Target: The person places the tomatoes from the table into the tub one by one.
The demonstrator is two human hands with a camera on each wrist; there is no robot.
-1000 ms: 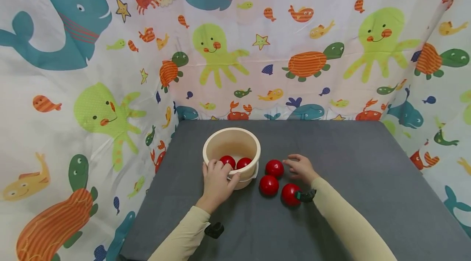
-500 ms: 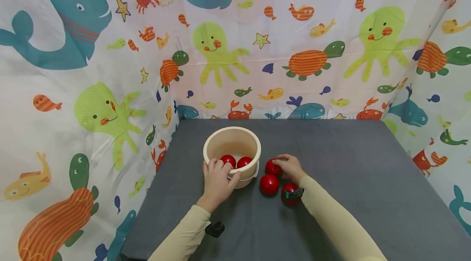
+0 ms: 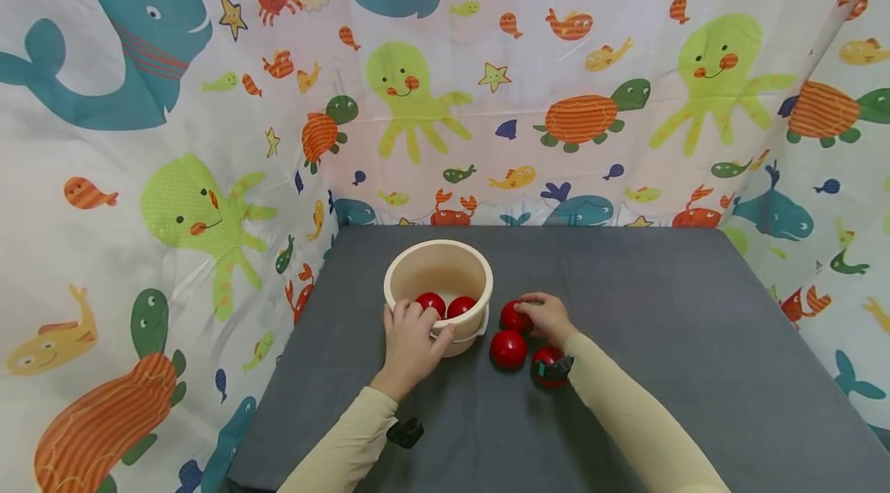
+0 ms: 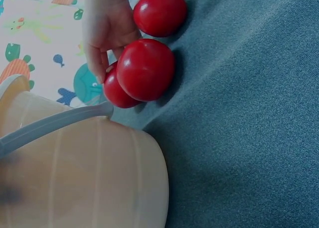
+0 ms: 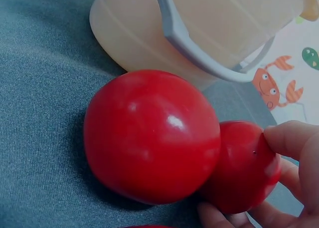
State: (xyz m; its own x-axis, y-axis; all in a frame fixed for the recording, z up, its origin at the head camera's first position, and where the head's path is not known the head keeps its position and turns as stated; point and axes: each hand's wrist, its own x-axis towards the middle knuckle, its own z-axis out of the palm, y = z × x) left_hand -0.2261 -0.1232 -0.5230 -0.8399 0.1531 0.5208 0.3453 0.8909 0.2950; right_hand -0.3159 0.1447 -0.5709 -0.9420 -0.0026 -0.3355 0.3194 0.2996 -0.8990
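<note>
A cream bucket (image 3: 438,269) stands on the dark cloth with two red balls (image 3: 462,307) visible inside. The left hand (image 3: 410,342) grips its near rim, fingers over the edge. To the bucket's right, the right hand (image 3: 549,319) has its thumb and fingers round the farthest of three red balls (image 3: 513,316). In the right wrist view that ball (image 5: 241,168) lies between thumb and fingers (image 5: 291,138), behind a nearer ball (image 5: 152,136). The left wrist view shows the bucket's side (image 4: 84,173) and its grey handle (image 4: 55,123).
Two more red balls lie close by, one nearer the bucket (image 3: 508,349) and one (image 3: 549,366) partly behind the right wrist's strap. A curtain printed with sea animals (image 3: 445,76) hangs behind and beside the grey table (image 3: 660,307).
Since a second ago the right hand has moved left onto the far ball and closed its fingers round it; the ball has shifted slightly left. The left hand stays on the rim.
</note>
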